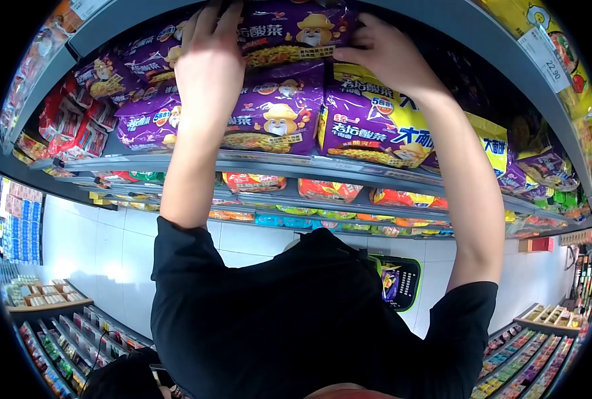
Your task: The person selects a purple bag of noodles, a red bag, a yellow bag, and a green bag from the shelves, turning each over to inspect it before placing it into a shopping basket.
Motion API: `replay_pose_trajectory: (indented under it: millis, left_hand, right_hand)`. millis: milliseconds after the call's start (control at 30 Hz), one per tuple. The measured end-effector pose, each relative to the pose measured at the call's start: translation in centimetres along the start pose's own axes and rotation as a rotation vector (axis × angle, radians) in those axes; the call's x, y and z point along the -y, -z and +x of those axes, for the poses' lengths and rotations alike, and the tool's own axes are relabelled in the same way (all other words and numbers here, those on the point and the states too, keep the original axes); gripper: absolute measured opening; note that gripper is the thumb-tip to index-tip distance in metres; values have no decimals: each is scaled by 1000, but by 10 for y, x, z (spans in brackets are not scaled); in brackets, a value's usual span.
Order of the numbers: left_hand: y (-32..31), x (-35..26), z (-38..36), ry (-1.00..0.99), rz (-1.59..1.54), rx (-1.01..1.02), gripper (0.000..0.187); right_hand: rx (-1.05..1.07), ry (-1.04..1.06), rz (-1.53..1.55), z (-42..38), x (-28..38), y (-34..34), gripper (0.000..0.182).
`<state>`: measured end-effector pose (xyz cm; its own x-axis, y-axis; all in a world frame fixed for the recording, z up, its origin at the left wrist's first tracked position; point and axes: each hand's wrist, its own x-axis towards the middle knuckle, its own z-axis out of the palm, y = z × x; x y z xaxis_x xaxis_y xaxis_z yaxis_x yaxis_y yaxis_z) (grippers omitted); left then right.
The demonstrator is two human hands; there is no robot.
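Observation:
A purple instant-noodle multipack (276, 36) with a cartoon mushroom-hatted figure lies on top of other packs on the shelf. My left hand (209, 60) grips it from above near its left part, fingers bent over the far edge. At the pack's right end, my right hand (382, 56) closes on the wrapper with thumb and fingers; some fingertips are hidden. Directly below are another purple pack (272, 123) and a purple-and-yellow noodle pack (362, 126), both standing at the shelf front.
The grey shelf edge (256, 161) runs beneath my forearms. Red noodle packs (329, 189) fill a lower shelf. A black-and-green basket (410, 279) with a purple pack inside stands on the floor. Another person's dark head (123, 379) shows at bottom left.

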<state>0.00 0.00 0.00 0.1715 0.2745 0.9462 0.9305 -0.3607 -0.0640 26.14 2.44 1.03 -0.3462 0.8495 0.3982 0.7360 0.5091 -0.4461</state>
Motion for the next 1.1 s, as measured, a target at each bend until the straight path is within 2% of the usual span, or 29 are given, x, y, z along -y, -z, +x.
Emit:
replay_pose_trajectory:
  millis: [100,200,267,300,367,400,467,500,533,567,600,633,667,700,733,800,833,900,933,967,1000,1033,1100]
  left_hand:
    - [-3,0,-4,0,-16,-22,43]
    - [-4,5,0,49,-24,91,45]
    - [-4,4,4,187,30,257,48]
    - [-3,3,4,185,30,257,48]
    - [0,1,1,158,26,213,51]
    - [2,0,-3,153,20,215,51]
    - [4,-8,-17,86,152,95,48]
    - [3,-15,-24,-49,47,-159,49]
    - [24,-38,-26,-70,-19,-122,43]
    - [20,-59,-39,-170,-240,-331,40]
    - [27,-84,-67,-233,-432,-294,38]
    - [40,-88,-117,-353,-519,233,20]
    - [22,-136,-122,-473,-1118,-35,29]
    - [18,-175,-145,-463,-1272,172,22]
    - [0,-215,-176,-479,-1328,359,23]
    - [-25,-276,-226,-493,-1404,840,36]
    - [-39,-297,-251,-594,-1446,1021,49]
    - [-58,-323,-307,-853,-1408,1156,59]
    - [-60,-334,-333,-909,-1434,1168,59]
    - [-61,-342,-359,-1097,-1388,1210,62]
    - [-63,-349,-382,-1282,-1328,1239,65]
    - [-64,-359,-401,-1329,-1337,1239,65]
    - [-59,-374,-441,-1650,-1298,1384,54]
  right_hand:
    - [4,-22,58,-1,-11,-3,56]
    - [-18,8,23,8,-23,-10,53]
    - [-53,21,-86,8,-22,-10,51]
    - [-55,20,-85,3,-3,-1,51]
    - [46,-304,-137,-20,53,24,67]
    - [43,-312,-136,-32,46,17,67]
    - [-385,59,-95,-64,18,-3,44]
    - [-494,230,-200,-92,20,0,39]
    - [-621,411,-216,-121,20,-2,37]
    - [-669,396,-130,-164,26,-5,34]
    - [-672,485,-76,-203,22,-7,29]
    - [-704,411,17,-250,15,-19,25]
    - [-785,267,30,-290,7,-42,22]
    - [-779,60,10,-329,-3,-67,20]
    - [-738,-163,-62,-364,-10,-87,19]
    - [-528,-700,-113,-436,-14,-126,28]
    - [-449,-943,-125,-476,-15,-149,46]
    - [-163,-1352,-84,-550,-7,-202,66]
    - [33,-1452,90,-574,-1,-214,74]
    - [229,-1525,284,-588,8,-225,82]
    - [269,-1627,433,-584,22,-225,75]
    - [234,-1650,456,-592,27,-242,75]
    - [17,-1700,377,-607,38,-284,72]
